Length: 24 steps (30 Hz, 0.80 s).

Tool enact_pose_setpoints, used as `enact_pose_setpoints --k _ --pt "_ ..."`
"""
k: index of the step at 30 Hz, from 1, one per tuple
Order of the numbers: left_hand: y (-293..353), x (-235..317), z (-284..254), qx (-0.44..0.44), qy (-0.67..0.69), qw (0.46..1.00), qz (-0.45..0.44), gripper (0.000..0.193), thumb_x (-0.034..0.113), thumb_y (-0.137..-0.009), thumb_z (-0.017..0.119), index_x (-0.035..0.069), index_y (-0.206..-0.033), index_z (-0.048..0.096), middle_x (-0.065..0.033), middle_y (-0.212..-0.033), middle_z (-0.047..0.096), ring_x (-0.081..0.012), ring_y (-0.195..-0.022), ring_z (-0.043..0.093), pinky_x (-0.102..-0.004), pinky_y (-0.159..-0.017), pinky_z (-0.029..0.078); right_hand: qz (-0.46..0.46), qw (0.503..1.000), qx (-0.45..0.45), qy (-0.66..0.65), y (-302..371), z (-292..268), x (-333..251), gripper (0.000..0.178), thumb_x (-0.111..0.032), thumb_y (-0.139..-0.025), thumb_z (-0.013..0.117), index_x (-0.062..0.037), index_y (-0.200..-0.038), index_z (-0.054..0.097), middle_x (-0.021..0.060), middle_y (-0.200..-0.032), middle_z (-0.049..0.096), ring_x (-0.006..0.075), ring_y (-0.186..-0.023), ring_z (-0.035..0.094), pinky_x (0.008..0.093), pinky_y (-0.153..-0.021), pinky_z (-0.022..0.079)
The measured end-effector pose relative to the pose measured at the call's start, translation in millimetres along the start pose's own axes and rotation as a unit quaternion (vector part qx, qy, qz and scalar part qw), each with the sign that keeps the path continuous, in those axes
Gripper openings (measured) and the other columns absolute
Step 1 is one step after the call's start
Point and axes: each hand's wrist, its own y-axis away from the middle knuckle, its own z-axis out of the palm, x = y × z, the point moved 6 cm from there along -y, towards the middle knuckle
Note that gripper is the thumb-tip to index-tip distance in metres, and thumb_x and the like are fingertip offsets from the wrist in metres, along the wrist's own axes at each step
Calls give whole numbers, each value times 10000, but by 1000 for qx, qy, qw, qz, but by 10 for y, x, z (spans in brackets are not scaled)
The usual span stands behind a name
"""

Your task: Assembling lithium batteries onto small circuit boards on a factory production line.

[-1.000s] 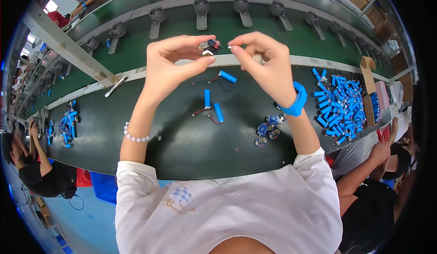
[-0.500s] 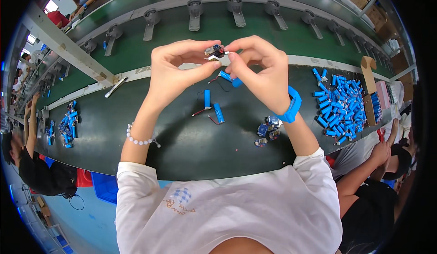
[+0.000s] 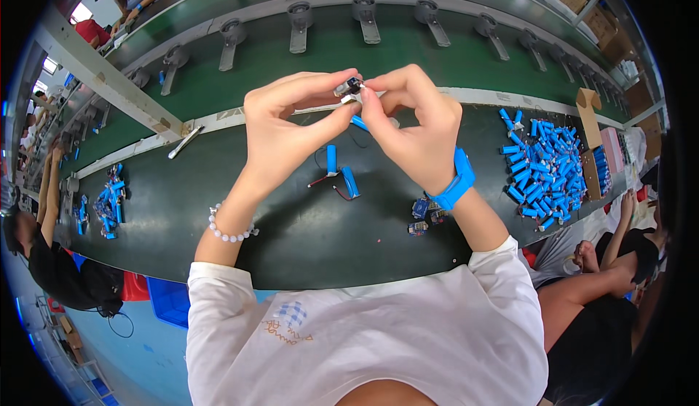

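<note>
Over the far part of the dark worktop, my left hand point(image 3: 290, 122) is closed on a small circuit board point(image 3: 349, 88), gripping it between thumb and fingertips. My right hand point(image 3: 416, 125) pinches a tiny white plug point(image 3: 362, 85) against the board's right side; whether it is seated cannot be made out. Beneath my hands lie blue cylindrical batteries with thin leads, one upright battery point(image 3: 332, 160) beside a slanted battery point(image 3: 351, 182). Another battery point(image 3: 359, 122) is mostly covered by my right hand. A small pile of circuit boards point(image 3: 420, 209) sits below my right wrist.
A large heap of blue batteries point(image 3: 542, 169) lies at the right, beside an open cardboard box point(image 3: 590, 118). Wired batteries point(image 3: 111, 202) form a smaller pile at the left. Beyond a pale rail, a green conveyor point(image 3: 306, 64) carries grey fan-like parts point(image 3: 298, 27). Co-workers sit on both sides.
The board has turned in my left fingers, and both hands have shifted slightly. My right hand now covers more of the far battery. The grey parts on the conveyor have moved left.
</note>
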Motion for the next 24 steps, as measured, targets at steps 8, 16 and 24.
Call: enact_pose_setpoints --k 8,16,24 --pt "52 81 43 26 -51 995 87 329 -74 -708 704 7 -1026 685 -127 -981 680 -180 -873 669 -282 -766 569 -62 993 50 92 58 -32 -145 117 21 -751 685 -3 -824 597 48 -607 615 80 -543 607 198 -531 457" --pt "57 74 38 16 -33 995 90 346 -119 -699 696 -31 -1031 661 -165 -1013 658 -219 -929 655 -292 -763 568 -8 1000 25 0 31 -58 -67 100 28 -772 671 1 -844 606 43 -636 631 75 -563 611 196 -559 476" --pt "41 77 38 17 -27 996 88 344 -123 -697 697 -36 -1028 660 -161 -1009 659 -216 -906 660 -275 -718 578 -8 999 27 15 27 -70 -81 101 23 -793 658 2 -886 625 36 -658 645 65 -587 612 196 -577 485"
